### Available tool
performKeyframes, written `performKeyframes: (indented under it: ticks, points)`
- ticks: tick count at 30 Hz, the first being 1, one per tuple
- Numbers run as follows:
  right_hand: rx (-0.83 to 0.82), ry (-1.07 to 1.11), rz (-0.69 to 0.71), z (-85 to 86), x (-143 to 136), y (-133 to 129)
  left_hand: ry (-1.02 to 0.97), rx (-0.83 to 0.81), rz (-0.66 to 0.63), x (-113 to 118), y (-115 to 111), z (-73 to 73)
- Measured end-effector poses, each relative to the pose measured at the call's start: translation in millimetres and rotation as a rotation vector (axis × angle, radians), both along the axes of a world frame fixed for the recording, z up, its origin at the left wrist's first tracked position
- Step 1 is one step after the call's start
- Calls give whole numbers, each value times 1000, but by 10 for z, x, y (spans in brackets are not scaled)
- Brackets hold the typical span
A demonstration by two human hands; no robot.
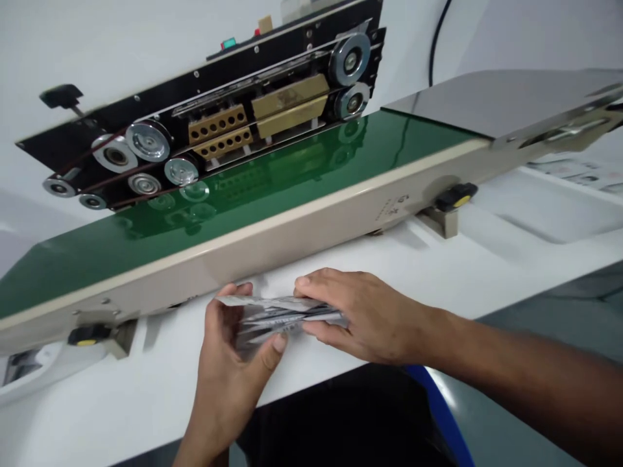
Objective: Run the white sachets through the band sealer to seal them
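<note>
Between my hands, over the white table at the machine's near side, is a thin stack of silvery-white flat packets point(277, 318) with printing on them. Their edges fan apart toward the left. My left hand point(233, 370) cups the left end, thumb along the near side and fingers behind. At the right end, my right hand point(363, 314) pinches the stack, fingers on top and thumb below. Just beyond stands a band sealer point(272, 110) with metal rollers and brass-coloured blocks above a green conveyor belt point(204, 217).
Two black knobs with yellow centres, the left knob point(89, 334) and the right knob point(455, 196), jut from the conveyor frame. White trays lie at both sides, including the right tray point(549, 207). The white table's point(160, 383) front edge runs near my lap.
</note>
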State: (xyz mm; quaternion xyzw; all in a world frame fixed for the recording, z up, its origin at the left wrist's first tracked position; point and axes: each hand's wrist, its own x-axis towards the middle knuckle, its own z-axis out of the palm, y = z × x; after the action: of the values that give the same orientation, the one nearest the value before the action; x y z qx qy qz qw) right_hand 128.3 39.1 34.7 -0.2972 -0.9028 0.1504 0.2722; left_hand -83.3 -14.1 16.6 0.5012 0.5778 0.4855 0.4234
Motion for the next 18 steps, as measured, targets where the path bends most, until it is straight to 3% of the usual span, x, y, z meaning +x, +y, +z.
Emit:
performKeyframes:
  ticks: [7,14,18]
  points:
    - [-154,149,-63,-235,-72,-36,-261,17,83,212,-42,-97]
    - [-151,243,-67,-278,-68,-46,-588,142,-120,342,6,-205]
    - [-164,226,-99,-295,-54,-25,-612,248,-38,326,16,-225]
